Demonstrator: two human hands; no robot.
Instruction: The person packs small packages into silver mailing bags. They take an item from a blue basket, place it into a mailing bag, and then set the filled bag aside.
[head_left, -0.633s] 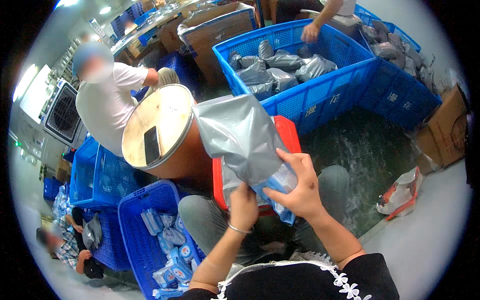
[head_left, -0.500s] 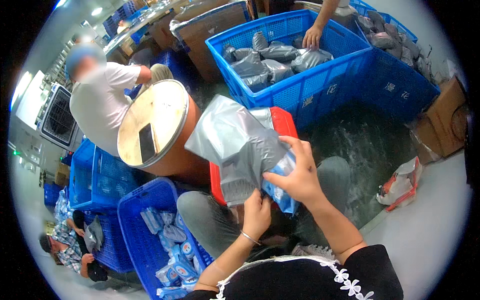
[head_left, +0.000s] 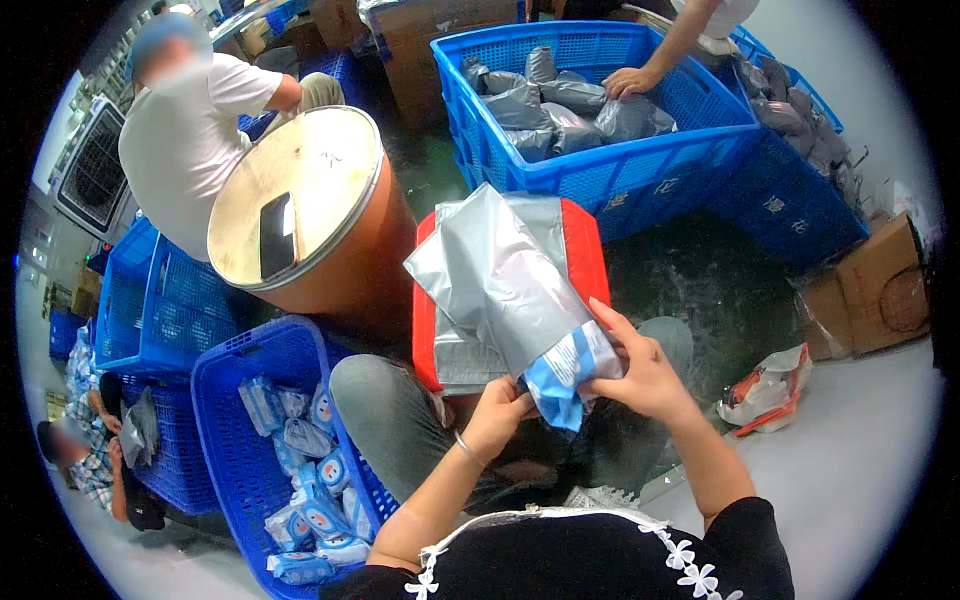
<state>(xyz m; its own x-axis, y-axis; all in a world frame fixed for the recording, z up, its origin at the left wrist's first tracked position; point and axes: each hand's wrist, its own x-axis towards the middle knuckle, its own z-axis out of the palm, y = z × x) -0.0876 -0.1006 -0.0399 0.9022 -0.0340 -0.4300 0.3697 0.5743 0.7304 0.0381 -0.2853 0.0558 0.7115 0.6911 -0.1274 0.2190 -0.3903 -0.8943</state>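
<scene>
A grey plastic mailing bag (head_left: 510, 265) lies slanted in front of me, its near end around a blue-and-white soft packet (head_left: 562, 372). Part of the packet sticks out of the bag's mouth toward me. My left hand (head_left: 497, 418) pinches the bag's edge beside the packet's left corner. On the other side, my right hand (head_left: 648, 378) is closed around the packet's right side, thumb below and fingers on top. Beneath the bag, more flat grey bags (head_left: 455, 355) rest on a red stool or box (head_left: 583, 240) between my knees.
By my left knee stands a blue basket (head_left: 215, 400) of blue-and-white packets. A drum (head_left: 330, 150) carries a phone (head_left: 278, 235). Ahead, another person's hand (head_left: 632, 82) reaches into a blue crate (head_left: 610, 185) of filled grey bags. A cardboard box (head_left: 875, 290) and a crumpled bag (head_left: 765, 390) lie right.
The bag has swung down and right, uncovering the flat bags on the red surface. More of the packet's end shows between my hands. The whole view has shifted a little.
</scene>
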